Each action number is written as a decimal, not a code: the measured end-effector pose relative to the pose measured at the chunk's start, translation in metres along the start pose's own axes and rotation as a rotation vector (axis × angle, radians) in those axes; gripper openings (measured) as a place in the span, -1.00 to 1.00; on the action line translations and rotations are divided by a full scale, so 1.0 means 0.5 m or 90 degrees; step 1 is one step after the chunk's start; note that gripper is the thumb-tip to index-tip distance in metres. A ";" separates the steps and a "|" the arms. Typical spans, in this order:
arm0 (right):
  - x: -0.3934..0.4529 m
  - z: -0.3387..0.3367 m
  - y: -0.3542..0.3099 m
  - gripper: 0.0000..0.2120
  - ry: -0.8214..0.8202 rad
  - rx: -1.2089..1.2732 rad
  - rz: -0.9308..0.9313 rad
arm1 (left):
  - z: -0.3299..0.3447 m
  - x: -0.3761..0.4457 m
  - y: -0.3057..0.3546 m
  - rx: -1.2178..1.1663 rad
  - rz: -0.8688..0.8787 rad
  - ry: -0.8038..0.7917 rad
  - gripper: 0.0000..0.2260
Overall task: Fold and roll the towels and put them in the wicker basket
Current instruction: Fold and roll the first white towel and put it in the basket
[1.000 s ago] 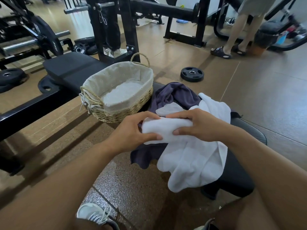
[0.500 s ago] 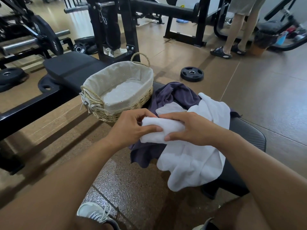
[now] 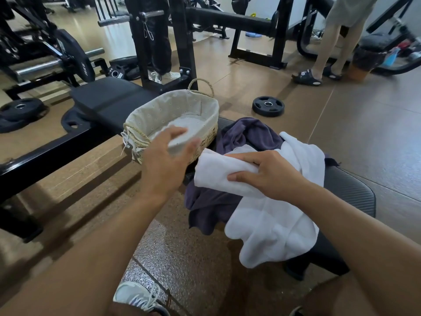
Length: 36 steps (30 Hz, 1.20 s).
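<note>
A wicker basket point(image 3: 205, 140) with a pale cloth lining stands on a black gym bench, holding no towel. To its right lies a white towel point(image 3: 268, 229), its upper part rolled into a thick tube point(image 3: 218, 172). My right hand point(image 3: 268, 176) grips that roll from the right, fingers curled over it. My left hand point(image 3: 164, 163) hovers open in front of the basket's near rim, fingers spread, touching neither roll nor basket as far as I can see. A purple towel point(image 3: 248, 135) lies crumpled under and behind the white one.
The black bench point(image 3: 350, 190) carries the towels and basket. A weight plate point(image 3: 268, 106) lies on the floor beyond. Racks and a barbell point(image 3: 57, 65) stand to the left. A person in sandals point(image 3: 307, 77) stands at the back right. My shoe point(image 3: 136, 297) is below.
My left hand has let go of the white roll and moved left and forward toward the basket. My right hand keeps hold of the roll.
</note>
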State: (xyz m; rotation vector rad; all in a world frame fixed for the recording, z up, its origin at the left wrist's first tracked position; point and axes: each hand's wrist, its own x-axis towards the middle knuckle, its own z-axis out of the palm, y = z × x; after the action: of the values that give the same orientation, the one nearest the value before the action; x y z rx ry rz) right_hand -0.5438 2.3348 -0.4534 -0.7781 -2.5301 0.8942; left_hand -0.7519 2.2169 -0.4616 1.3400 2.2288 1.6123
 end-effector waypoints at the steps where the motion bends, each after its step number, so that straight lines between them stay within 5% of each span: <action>1: 0.002 0.004 -0.002 -0.62 0.011 0.001 -0.002 | -0.009 0.009 -0.008 0.032 -0.004 0.062 -0.62; 4: 0.004 0.016 -0.013 -0.64 0.049 0.000 -0.003 | -0.044 0.046 -0.055 0.146 -0.073 0.159 -0.45; 8: 0.018 0.041 -0.030 -0.68 0.109 0.045 0.007 | -0.081 0.074 -0.124 0.143 -0.218 0.107 -0.31; 14: 0.095 0.038 -0.103 -0.90 0.145 0.153 0.023 | -0.076 0.075 -0.128 0.025 -0.238 0.053 -0.64; 19: 0.271 0.040 -0.152 -0.72 0.134 0.127 0.054 | -0.067 0.078 -0.124 -0.006 -0.245 0.064 -0.44; 22: 0.381 0.070 -0.162 -0.67 0.078 0.028 0.124 | -0.059 0.085 -0.125 -0.009 -0.267 0.068 -0.20; 28: 0.469 0.161 -0.158 -0.63 -0.121 -0.125 0.188 | -0.044 0.083 -0.116 0.080 -0.224 0.053 -0.21; 36: 0.475 0.214 -0.137 -0.61 -0.259 -0.271 0.159 | -0.030 0.061 -0.107 0.137 -0.200 0.032 -0.14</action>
State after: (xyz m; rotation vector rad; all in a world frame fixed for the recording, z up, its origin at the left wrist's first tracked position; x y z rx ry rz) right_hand -0.8090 2.3824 -0.4555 -1.1602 -3.0912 0.6398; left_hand -0.8101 2.2234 -0.4856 0.9315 2.5465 1.3443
